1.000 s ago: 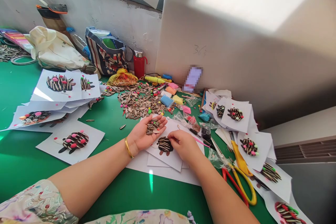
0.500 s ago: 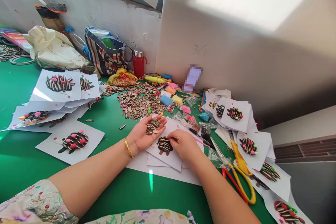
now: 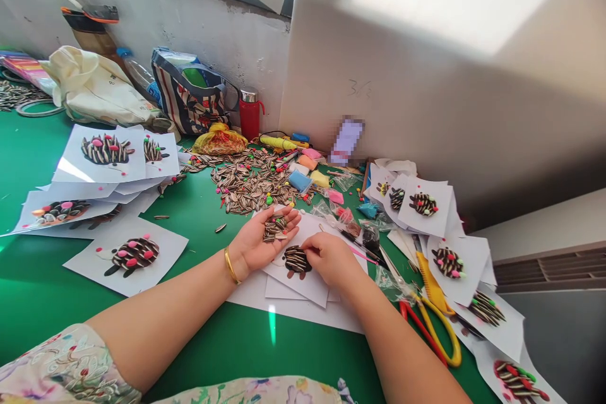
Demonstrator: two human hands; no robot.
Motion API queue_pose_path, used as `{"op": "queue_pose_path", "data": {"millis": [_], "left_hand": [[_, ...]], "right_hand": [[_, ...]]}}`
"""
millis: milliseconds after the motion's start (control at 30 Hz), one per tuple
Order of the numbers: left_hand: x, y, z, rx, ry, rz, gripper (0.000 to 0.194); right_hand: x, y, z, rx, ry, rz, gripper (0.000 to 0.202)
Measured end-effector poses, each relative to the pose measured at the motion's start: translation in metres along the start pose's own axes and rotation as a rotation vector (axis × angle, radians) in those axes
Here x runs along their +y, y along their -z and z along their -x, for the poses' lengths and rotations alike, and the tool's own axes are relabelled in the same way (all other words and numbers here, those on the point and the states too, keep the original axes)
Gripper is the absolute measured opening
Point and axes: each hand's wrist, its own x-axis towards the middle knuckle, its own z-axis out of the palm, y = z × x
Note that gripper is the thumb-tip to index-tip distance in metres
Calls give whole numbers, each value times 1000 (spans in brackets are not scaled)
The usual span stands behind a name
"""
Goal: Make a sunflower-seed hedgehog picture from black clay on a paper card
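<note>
Head view: left hand (image 3: 254, 243) still cups seeds (image 3: 274, 229), right hand (image 3: 330, 259) at seed-studded figure (image 3: 296, 259).

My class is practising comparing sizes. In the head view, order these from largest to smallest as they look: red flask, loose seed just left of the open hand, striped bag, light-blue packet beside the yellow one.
1. Striped bag
2. Red flask
3. Light-blue packet
4. Loose seed

So the head cam's riding on the person's head, looking forward and kinda steeply down. It's catching the left hand (image 3: 265, 241) and right hand (image 3: 329, 260) pretty close, around mid-frame, with the green table (image 3: 208, 350) spreading beneath and the wall (image 3: 246, 44) rising farther back. Just one view's running.
</note>
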Motion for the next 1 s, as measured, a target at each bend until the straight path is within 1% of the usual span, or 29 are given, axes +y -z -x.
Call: {"op": "queue_pose_path", "data": {"millis": [267, 400, 533, 867, 1000], "left_hand": [[0, -1, 1, -1, 3, 0, 25], [1, -1, 1, 0, -1, -1, 25], [1, 0, 1, 2, -1, 4, 26], [1, 0, 0, 1, -5, 3, 25], [1, 1, 0, -11, 3, 10, 25]], "right_hand": [[3, -5, 2, 64, -9, -8, 22], [3, -7, 3, 70, -31, -41, 21], [2, -8, 2, 77, -30, -18, 20], [-1, -6, 0, 21, -36, -73, 23], [2, -4, 1, 20, -12, -33, 24]]}}
